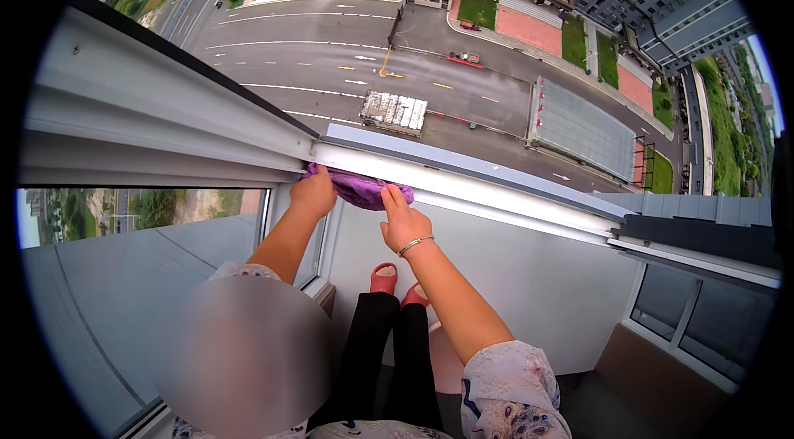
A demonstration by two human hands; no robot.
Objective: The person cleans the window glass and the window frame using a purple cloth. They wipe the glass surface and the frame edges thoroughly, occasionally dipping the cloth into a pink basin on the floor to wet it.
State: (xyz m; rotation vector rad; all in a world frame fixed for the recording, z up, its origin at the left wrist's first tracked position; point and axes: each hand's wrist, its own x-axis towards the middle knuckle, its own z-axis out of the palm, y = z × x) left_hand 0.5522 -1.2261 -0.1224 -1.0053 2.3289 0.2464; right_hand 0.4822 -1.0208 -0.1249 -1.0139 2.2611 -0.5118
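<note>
Purple cloth (364,189) lies crumpled under both hands on sill (496,187).

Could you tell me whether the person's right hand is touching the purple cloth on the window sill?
Touching. The head view shows the right hand with its fingers laid on the edge of the purple cloth, which lies on the white window sill.

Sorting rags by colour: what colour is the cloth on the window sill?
Purple cloth, under both hands; head view shows it best.

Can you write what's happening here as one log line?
left hand: pressing purple cloth | right hand: on cloth | place: white window ledge | below: street
</note>
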